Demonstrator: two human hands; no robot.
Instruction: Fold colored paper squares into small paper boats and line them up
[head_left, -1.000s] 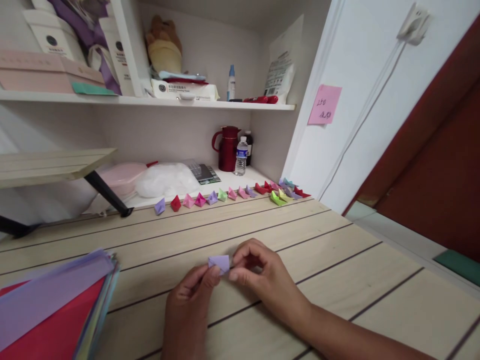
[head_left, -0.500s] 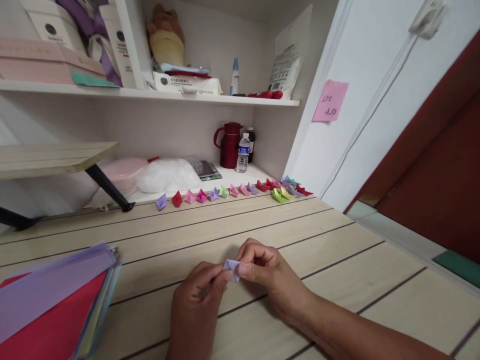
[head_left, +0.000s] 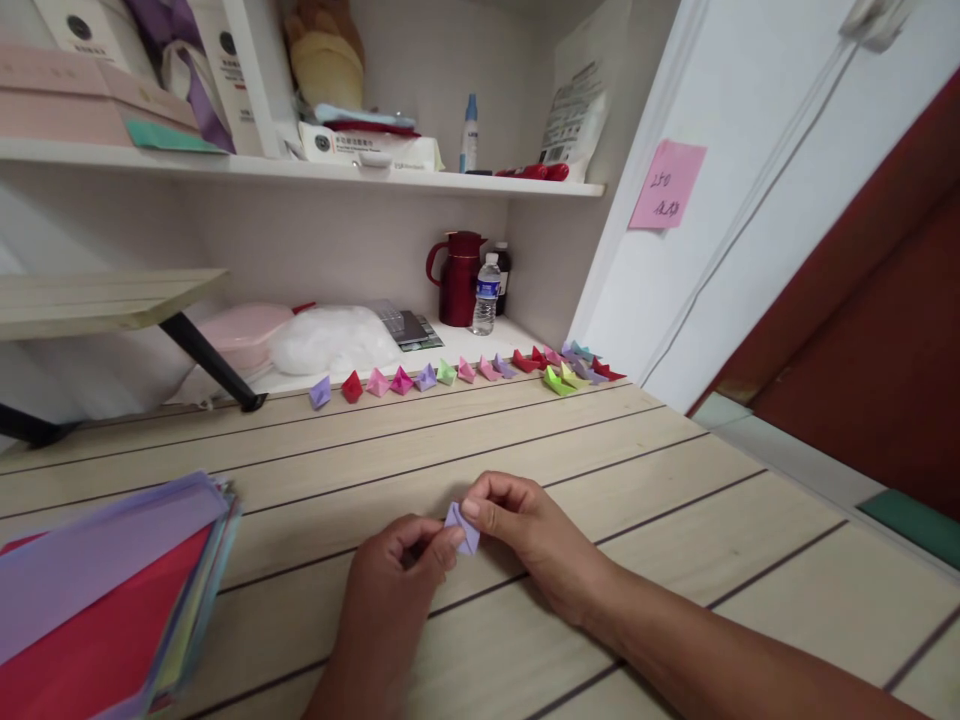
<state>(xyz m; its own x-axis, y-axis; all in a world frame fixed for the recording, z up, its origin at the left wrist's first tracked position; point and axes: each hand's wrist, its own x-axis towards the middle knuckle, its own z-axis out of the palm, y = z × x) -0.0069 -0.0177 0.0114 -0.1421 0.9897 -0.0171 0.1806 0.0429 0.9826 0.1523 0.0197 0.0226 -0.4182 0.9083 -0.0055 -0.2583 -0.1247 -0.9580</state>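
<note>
My left hand (head_left: 390,580) and my right hand (head_left: 525,535) meet over the wooden table (head_left: 675,520), both pinching a small folded lilac paper piece (head_left: 463,527) just above the surface. The fingers of each hand are pressed together on the paper from opposite sides. A row of several small folded paper boats (head_left: 420,380) in purple, red, pink and green lines the table's far edge, ending in a loose cluster of boats (head_left: 574,370) at the right.
A stack of coloured paper sheets (head_left: 97,600), lilac on top over red, lies at the near left. Behind the table a white shelf holds a dark red jug (head_left: 457,280), a water bottle (head_left: 484,294) and a white bag (head_left: 334,340). A pink sticky note (head_left: 666,185) hangs on the right wall.
The lilac paper has been turned and folded smaller between my fingertips. Both hands stay close together at the same spot; the view has tilted slightly downward.
</note>
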